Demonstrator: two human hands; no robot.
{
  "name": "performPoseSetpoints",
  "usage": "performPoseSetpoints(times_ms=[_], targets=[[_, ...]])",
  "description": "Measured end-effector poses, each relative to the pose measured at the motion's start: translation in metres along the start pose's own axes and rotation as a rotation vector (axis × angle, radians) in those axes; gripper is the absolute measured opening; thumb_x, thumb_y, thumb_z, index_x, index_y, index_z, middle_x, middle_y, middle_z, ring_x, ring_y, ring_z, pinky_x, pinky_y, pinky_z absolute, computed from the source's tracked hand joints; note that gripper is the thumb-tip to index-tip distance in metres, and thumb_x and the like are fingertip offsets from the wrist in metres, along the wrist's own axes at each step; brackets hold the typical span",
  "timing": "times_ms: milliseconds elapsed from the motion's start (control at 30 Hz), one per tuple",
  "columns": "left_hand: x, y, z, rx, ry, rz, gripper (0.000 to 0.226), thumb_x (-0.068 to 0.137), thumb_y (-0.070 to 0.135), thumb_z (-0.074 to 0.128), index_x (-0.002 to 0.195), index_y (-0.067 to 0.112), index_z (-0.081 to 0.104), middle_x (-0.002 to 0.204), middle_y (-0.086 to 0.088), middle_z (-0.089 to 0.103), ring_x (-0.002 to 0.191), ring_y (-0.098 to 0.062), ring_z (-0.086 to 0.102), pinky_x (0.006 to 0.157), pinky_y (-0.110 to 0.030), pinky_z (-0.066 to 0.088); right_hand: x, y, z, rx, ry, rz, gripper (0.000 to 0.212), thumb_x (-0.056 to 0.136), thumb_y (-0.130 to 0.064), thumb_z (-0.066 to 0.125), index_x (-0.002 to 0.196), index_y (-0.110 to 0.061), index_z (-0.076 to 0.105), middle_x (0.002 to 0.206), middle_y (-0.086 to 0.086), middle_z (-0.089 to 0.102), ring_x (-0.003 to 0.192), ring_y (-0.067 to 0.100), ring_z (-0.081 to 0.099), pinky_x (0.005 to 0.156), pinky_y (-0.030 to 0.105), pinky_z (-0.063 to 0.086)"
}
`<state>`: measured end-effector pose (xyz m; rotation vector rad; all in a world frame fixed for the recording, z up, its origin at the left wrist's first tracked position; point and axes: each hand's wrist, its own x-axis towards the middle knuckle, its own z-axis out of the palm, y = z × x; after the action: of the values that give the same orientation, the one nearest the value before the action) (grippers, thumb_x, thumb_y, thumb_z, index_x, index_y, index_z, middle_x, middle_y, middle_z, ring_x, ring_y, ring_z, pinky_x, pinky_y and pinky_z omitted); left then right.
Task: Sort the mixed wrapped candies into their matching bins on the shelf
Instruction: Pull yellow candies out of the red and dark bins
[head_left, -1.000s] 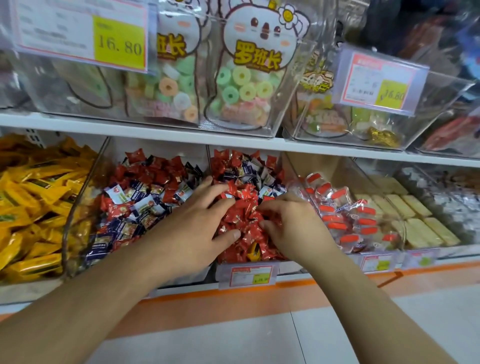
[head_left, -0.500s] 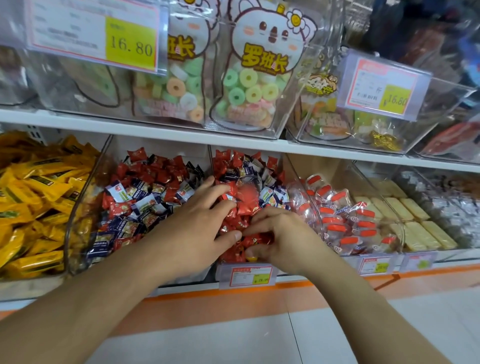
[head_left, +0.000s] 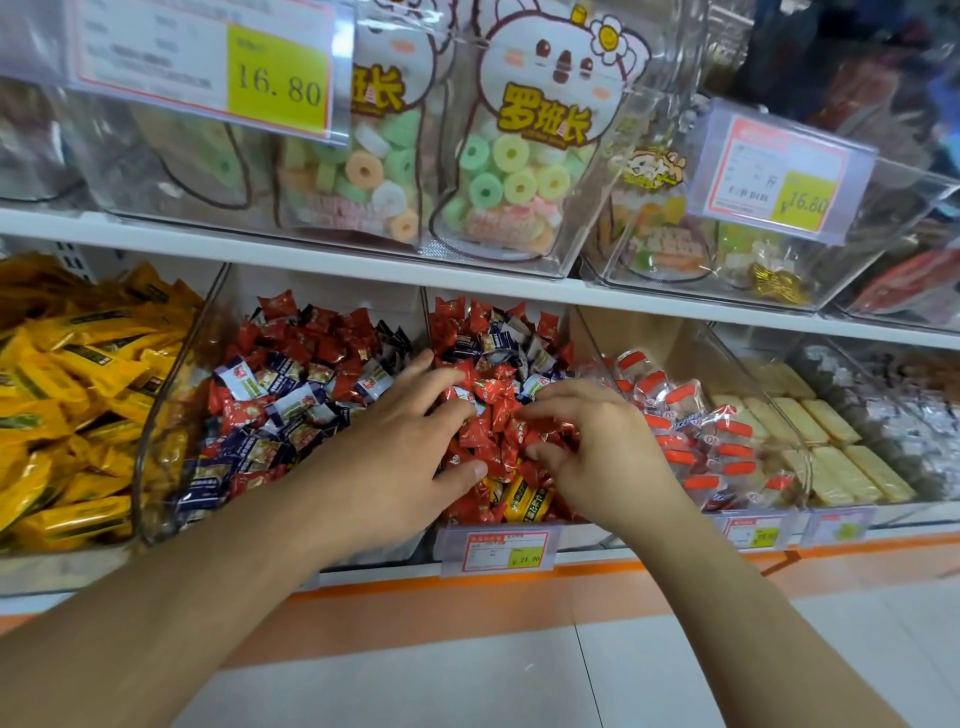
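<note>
From my head view, my left hand lies flat with fingers spread on the red candies in the middle bin. My right hand, just beside it, curls its fingertips into the same pile; a yellow candy lies below both thumbs.

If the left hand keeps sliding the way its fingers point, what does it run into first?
Probably more of the red wrapped candies piled in the middle bin: the left hand points up and right over that heap. Beyond lie dark blue wrappers; depth is unclear.
</note>
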<state>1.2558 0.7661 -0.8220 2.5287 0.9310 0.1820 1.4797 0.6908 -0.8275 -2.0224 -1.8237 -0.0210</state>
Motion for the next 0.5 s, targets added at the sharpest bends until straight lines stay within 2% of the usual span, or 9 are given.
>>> performPoseSetpoints(times_ms=[67,133,200,333,400,500], targets=[[0.0,0.0,0.0,0.002,0.005,0.004,0.064,0.101,0.059,0.043,0.156,0.029,0.031,0.165,0.02,-0.007,0.152,-0.004,-0.028,0.129,-0.046,0.011,-0.004,-0.005,-0.006,0.157,-0.011,0.038,0.026,0.085,-0.013,0.083,0.103,-0.03,0.079,0.107,-0.014,0.07,0.103,0.004,0.062,0.095,0.018,0.046],[0.001,-0.001,0.001,0.001,0.011,0.01,0.062,0.101,0.059,0.044,0.154,0.03,0.033,0.165,0.021,-0.007,0.152,-0.004,-0.027,0.129,-0.045,0.011,-0.008,-0.013,-0.01,0.361,-0.172,0.084,0.028,0.088,-0.005,0.077,0.097,-0.032,0.079,0.088,-0.011,0.072,0.089,0.005,0.068,0.083,0.02,0.055],[0.001,-0.003,0.002,-0.007,0.015,0.016,0.059,0.101,0.059,0.044,0.152,0.031,0.035,0.164,0.022,-0.007,0.151,-0.003,-0.028,0.128,-0.043,0.011,-0.013,-0.019,-0.009,0.438,-0.359,0.105,0.032,0.09,-0.001,0.072,0.097,-0.031,0.079,0.084,-0.009,0.074,0.085,0.003,0.071,0.081,0.02,0.058],[0.001,-0.003,0.003,-0.016,0.018,0.021,0.057,0.101,0.058,0.045,0.151,0.032,0.035,0.164,0.023,-0.006,0.151,-0.002,-0.028,0.127,-0.043,0.011,-0.011,-0.008,-0.002,0.262,-0.435,0.117,0.036,0.089,-0.009,0.076,0.113,-0.037,0.076,0.105,-0.02,0.072,0.1,-0.008,0.064,0.088,0.01,0.049],[0.001,-0.002,0.002,-0.016,0.012,0.016,0.056,0.102,0.058,0.044,0.15,0.031,0.035,0.164,0.023,-0.007,0.15,-0.001,-0.029,0.127,-0.042,0.011,-0.007,-0.002,-0.003,0.176,-0.448,0.133,0.041,0.09,-0.012,0.077,0.12,-0.04,0.073,0.116,-0.023,0.07,0.109,-0.007,0.061,0.091,0.008,0.044],[0.001,-0.001,0.003,-0.016,0.009,0.012,0.057,0.102,0.058,0.044,0.151,0.031,0.035,0.164,0.022,-0.007,0.15,-0.001,-0.029,0.127,-0.043,0.01,-0.006,0.002,-0.006,0.164,-0.463,0.16,0.039,0.088,-0.015,0.08,0.116,-0.041,0.074,0.118,-0.022,0.067,0.107,-0.002,0.06,0.088,0.011,0.044]])
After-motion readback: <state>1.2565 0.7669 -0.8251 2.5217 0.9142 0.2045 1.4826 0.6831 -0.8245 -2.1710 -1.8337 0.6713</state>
